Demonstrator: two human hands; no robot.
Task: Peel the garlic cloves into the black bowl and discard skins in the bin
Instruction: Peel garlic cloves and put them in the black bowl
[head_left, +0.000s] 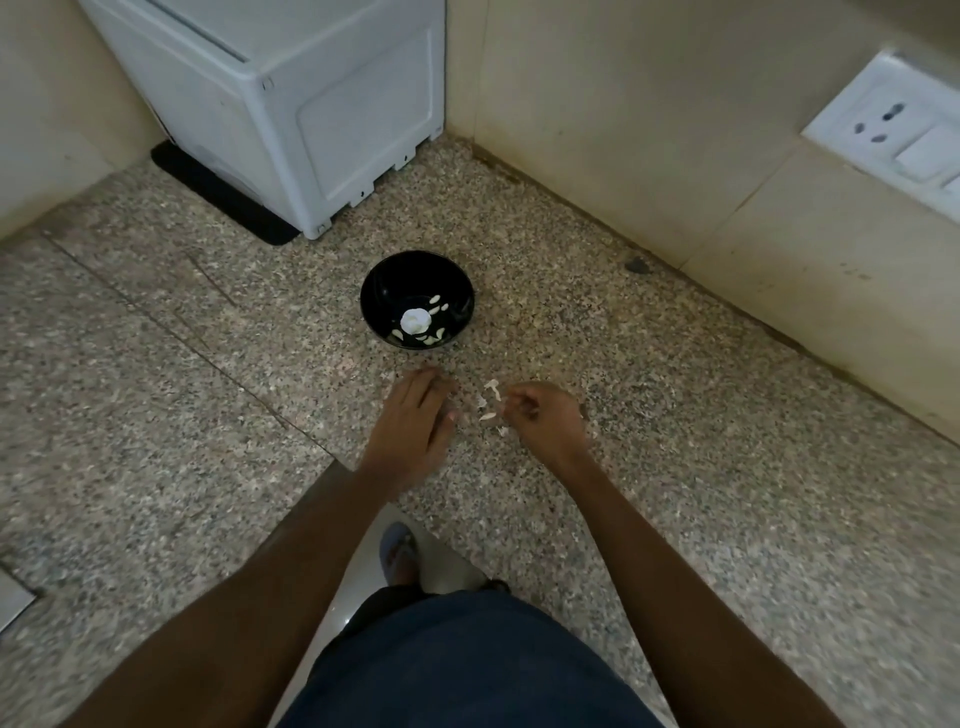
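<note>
Several pale peeled garlic cloves (435, 339) and one larger white piece (414, 320) lie inside the round glossy black bowl (379, 291), which sits on the speckled granite surface (675, 441) just above the frame's centre. Below the bowl, a few thin white garlic skins (491, 400) lie scattered on the surface between the two hands. The right hand (545, 418) has its fingers curled and pinches at the skins. The left hand (415, 415) rests flat, fingers straight. A white boxy appliance (291, 104) stands upper left; a white wall socket plate (893, 135) is upper right.
</note>
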